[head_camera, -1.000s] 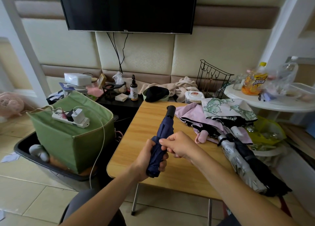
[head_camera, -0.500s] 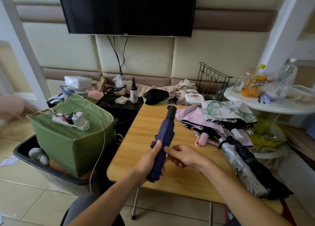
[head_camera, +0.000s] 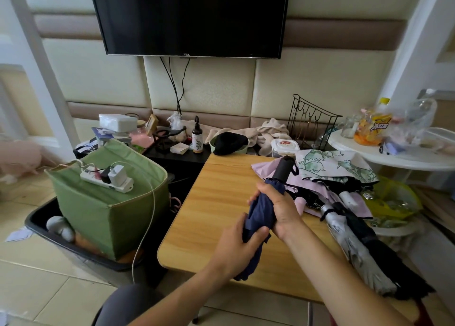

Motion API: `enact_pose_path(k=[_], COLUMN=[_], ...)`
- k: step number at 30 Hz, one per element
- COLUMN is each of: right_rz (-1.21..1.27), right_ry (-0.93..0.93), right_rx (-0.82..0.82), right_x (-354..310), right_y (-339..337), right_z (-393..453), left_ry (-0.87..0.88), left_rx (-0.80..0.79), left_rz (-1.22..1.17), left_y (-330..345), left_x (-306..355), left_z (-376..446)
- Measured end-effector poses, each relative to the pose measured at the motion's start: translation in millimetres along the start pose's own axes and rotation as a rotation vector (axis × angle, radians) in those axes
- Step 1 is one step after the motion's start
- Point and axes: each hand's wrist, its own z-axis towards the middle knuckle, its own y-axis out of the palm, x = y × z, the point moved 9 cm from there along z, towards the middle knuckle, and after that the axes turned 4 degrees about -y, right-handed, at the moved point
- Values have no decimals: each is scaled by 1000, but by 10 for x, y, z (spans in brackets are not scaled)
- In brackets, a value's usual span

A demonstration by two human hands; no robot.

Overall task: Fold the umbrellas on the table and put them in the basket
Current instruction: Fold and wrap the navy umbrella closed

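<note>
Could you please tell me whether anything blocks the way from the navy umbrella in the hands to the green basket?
Yes. A power strip with chargers lies across the green basket opening, its white cable trailing over the rim. Both hands grip the navy umbrella above the table; the gap between looks free.

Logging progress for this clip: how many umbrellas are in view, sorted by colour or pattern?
Navy, gripped by the left hand and the right hand: 1, the navy umbrella
Pink: 1, the pink umbrella
White with green leaf print: 1, the leaf-print umbrella
Silver-grey, rolled: 1, the grey umbrella
Black, rolled: 1, the black umbrella
Total: 5, though the pile may hide more.
</note>
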Motion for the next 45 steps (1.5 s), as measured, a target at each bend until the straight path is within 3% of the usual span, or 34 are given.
enact_pose_path(k=[2, 5, 8, 10, 12, 15, 17, 19, 24, 27, 32, 36, 40, 45], right_rz=[-33, -74, -103, -105, -114, -128, -195, -233, 100, 140, -137, -584, -512, -397], right_ry=[-37, -110, -104, -70, -36, 49, 97, 118, 148, 152, 225, 261, 225, 172], right_rx=[-14, -78, -150, -165, -112, 71, 150, 133, -70, -65, 247, 276, 434, 513], right_x=[-18, -69, -11, 43, 48, 33, 32, 45, 36, 63, 146, 337, 415, 304], right_y=[33, 123, 225, 275, 263, 113, 50, 81, 313, 305, -21, -84, -326, -507], right_z=[-16, -70, -123, -141, -126, -55, -30, -26, -59, -46, 13, -67, -63, -88], left_ry=[-105, -371, -423, -429, -410, -305, -242, -268, -469, -512, -494, -413, -252, -325], left_rx=[-106, -396, -535, -532, -412, -77, 12, -71, -398, -537, -151, -8, 44, -1], left_rz=[-155, -529, -574, -559, -496, -73, 153, 112, -468, -568, -148, 287, 676, 843], left_y=[22, 197, 262, 252, 176, -49, -95, -24, 144, 139, -65, -154, -142, -297], left_x=[-16, -44, -28, -50, -78, -118, -129, -164, -196, -223, -369, -373, -203, -319], left_z=[28, -41, -116, -113, -51, 74, 85, 77, -74, -155, 35, 124, 121, 187])
